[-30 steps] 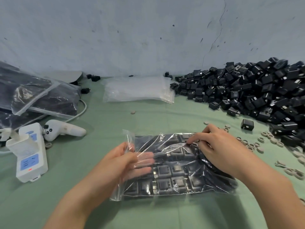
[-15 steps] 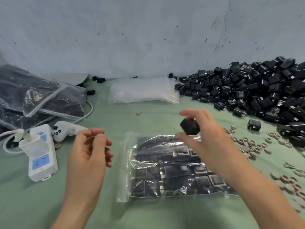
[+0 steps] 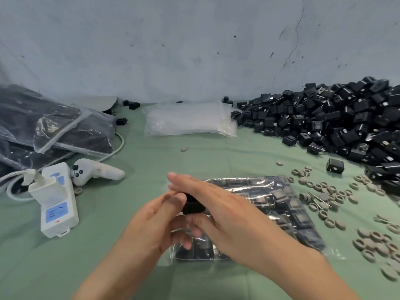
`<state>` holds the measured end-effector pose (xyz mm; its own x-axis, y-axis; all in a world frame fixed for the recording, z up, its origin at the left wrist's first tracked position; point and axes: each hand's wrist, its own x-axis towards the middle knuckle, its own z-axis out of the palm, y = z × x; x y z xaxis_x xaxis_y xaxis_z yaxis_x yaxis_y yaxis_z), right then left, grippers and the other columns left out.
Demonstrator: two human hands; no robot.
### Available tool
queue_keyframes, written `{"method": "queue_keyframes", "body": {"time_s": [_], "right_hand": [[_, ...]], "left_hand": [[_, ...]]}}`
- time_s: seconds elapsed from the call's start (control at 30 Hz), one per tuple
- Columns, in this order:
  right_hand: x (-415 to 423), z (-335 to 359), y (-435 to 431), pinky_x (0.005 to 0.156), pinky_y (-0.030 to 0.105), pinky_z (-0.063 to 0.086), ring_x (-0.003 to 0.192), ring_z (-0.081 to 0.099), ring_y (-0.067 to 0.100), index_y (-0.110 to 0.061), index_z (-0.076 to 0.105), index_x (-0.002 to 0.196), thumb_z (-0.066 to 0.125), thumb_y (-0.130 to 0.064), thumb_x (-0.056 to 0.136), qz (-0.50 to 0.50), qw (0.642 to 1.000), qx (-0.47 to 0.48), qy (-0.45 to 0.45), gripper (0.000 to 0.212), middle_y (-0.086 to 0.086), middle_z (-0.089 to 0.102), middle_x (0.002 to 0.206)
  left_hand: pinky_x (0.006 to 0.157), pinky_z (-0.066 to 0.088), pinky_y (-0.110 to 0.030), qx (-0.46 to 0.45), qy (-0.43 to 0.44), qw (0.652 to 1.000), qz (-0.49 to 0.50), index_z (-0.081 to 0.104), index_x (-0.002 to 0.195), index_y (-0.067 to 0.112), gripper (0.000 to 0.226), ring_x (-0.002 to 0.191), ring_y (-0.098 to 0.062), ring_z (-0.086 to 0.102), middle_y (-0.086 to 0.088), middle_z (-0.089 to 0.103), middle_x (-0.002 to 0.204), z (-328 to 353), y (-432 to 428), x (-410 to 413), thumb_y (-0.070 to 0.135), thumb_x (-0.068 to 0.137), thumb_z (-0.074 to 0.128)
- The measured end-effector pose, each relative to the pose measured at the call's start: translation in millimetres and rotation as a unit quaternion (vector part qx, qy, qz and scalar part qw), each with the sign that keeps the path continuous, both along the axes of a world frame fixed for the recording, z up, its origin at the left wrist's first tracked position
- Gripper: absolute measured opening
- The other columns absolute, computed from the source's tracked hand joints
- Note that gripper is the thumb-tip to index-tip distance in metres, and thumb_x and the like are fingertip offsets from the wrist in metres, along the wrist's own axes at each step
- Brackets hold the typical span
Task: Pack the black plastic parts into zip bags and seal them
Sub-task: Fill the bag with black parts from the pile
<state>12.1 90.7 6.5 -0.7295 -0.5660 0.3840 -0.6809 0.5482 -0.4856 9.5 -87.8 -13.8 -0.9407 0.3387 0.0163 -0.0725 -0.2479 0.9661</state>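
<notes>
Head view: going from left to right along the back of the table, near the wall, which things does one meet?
Filled zip bags → stack of empty zip bags → pile of black plastic parts.

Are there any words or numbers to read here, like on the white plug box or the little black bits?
No text here can be read.
white power strip: blue socket panels only, with no words that can be made out.
white controller: the button marks are too small to read.
black plastic parts: any markings are too small and blurred to read.
</notes>
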Motion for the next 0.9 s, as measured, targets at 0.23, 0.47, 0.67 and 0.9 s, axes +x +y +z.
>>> {"method": "queue_keyframes", "body": {"time_s": [0.23,0.47,0.67,0.9], "right_hand": [[-9.8,-5.9,18.3,0.115,0.019,0.012,0.143,0.030,0.010,-0.040,0.011,0.157,0.044,-0.039,0.102,-0.139,0.984,0.083,0.069,0.064,-0.011,0.018,0.164],[-19.7,-11.4,41.9,0.114,0.028,0.024,0.142,0.032,0.015,-0.034,0.031,0.152,0.040,-0.034,0.103,-0.212,0.972,0.092,0.041,0.050,-0.008,0.019,0.162],[-24.6,-14.2,54.3,0.115,0.032,0.026,0.142,0.031,0.016,-0.036,0.040,0.146,0.035,-0.039,0.100,-0.248,0.962,0.110,0.012,0.047,-0.009,0.027,0.159],[-26.9,-16.0,64.2,0.117,0.040,0.031,0.141,0.033,0.017,-0.036,0.044,0.143,0.040,-0.038,0.099,-0.282,0.955,0.089,0.005,0.044,-0.008,0.034,0.156]], "left_hand": [[0.051,0.053,-0.022,0.027,-0.019,0.977,0.209,0.067,0.108,0.014,0.033,0.062,-0.013,0.065,-0.004,0.071,0.083,-1.7,-13.9,-9.6,0.014,0.075,0.066],[0.056,0.056,-0.016,-0.016,-0.076,0.951,0.299,0.068,0.094,0.000,0.029,0.060,-0.006,0.067,-0.005,0.075,0.077,-14.6,-40.6,-14.0,0.028,0.090,0.063],[0.061,0.054,-0.030,-0.146,-0.076,0.954,0.252,0.070,0.100,0.008,0.048,0.063,-0.016,0.063,-0.013,0.073,0.089,-22.2,-32.1,-14.5,0.051,0.080,0.061],[0.078,0.054,-0.038,-0.091,-0.084,0.977,0.171,0.064,0.111,0.017,0.034,0.075,-0.022,0.067,-0.014,0.074,0.097,-23.0,-26.5,-15.4,-0.004,0.084,0.066]]}}
